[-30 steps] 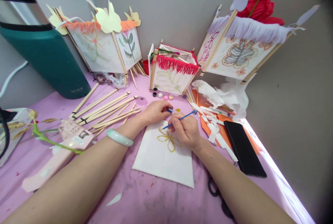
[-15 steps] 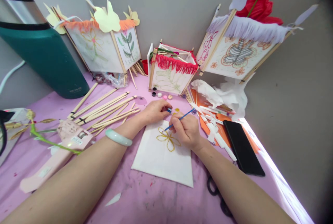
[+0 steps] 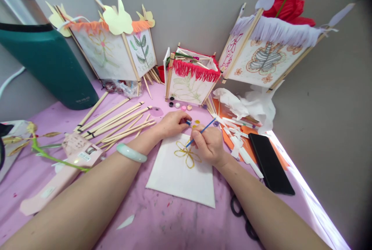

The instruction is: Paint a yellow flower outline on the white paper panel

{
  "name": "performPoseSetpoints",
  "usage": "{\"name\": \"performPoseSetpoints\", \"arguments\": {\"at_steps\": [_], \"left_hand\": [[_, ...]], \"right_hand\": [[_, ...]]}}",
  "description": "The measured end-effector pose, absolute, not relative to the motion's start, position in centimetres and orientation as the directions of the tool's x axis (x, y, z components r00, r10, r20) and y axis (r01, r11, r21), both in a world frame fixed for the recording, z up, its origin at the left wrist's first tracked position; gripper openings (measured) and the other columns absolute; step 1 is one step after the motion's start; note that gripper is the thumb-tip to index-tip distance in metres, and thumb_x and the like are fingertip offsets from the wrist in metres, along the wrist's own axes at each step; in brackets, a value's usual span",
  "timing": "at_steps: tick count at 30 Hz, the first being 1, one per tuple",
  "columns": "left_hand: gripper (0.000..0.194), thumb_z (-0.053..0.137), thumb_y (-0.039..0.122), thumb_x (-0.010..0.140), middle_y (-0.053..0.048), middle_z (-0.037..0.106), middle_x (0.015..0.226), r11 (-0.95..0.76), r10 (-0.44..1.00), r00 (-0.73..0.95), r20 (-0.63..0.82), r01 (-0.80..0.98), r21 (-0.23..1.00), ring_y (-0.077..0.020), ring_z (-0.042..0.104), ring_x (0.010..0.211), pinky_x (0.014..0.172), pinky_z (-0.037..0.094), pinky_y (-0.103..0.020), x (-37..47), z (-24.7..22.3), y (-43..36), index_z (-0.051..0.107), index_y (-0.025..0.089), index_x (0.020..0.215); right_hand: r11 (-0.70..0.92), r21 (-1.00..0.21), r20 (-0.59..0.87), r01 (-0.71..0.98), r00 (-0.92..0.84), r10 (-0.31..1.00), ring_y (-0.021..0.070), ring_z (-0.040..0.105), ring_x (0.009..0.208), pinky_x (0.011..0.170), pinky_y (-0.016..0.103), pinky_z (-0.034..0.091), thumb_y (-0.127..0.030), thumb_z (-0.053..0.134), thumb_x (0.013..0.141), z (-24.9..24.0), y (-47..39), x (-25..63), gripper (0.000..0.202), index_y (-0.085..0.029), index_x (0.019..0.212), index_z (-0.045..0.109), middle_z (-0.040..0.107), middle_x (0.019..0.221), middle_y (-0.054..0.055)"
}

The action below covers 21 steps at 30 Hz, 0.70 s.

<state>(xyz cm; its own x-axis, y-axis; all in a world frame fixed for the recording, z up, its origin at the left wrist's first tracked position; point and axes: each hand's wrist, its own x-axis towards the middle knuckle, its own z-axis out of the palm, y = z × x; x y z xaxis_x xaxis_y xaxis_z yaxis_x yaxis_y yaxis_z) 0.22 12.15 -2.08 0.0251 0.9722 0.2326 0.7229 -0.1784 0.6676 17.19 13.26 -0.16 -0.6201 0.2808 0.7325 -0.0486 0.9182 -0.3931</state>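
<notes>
My right hand [image 3: 209,144] grips a thin blue paintbrush [image 3: 207,127], its tip down on a yellow painted flower outline [image 3: 190,161]. The outline is on a white rectangular sheet [image 3: 180,182] lying flat on the purple cloth. At the sheet's far left corner rests my left hand [image 3: 175,124], fingers curled around a small blue item [image 3: 188,122], perhaps a paint pot, mostly hidden by the fingers. A yellow paint spot or pot [image 3: 197,122] sits just beyond my right hand.
Several small paint pots [image 3: 183,108] stand before a red-fringed lantern [image 3: 188,85]. Wooden sticks [image 3: 116,122] lie left, beside a teal bottle [image 3: 55,64] and pink glue gun [image 3: 55,182]. Right are a black phone [image 3: 270,163], paper scraps [image 3: 238,143] and black scissors [image 3: 236,206].
The brush tip has shifted slightly right and down along the flower outline, and the brush stands a bit steeper. My left hand has stayed in place.
</notes>
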Motion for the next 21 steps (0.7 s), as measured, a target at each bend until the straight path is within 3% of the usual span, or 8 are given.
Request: {"name": "performPoseSetpoints", "arguments": {"at_steps": [21], "left_hand": [[0.027,0.057,0.018,0.074,-0.001,0.063,0.074,-0.193,0.968,0.032,0.249,0.728,0.657,-0.0115,0.054,0.065,0.062,0.042,-0.023,0.12,-2.28,12.21,0.065,0.014,0.1]], "right_hand": [[0.929,-0.365,0.755,-0.06,-0.603,0.257,0.0096,0.05,0.046,0.049,0.025,0.036,-0.014,0.042,0.087,-0.28,13.74,17.37,0.032,-0.018,0.056,0.049,0.054,0.051,0.0]]}}
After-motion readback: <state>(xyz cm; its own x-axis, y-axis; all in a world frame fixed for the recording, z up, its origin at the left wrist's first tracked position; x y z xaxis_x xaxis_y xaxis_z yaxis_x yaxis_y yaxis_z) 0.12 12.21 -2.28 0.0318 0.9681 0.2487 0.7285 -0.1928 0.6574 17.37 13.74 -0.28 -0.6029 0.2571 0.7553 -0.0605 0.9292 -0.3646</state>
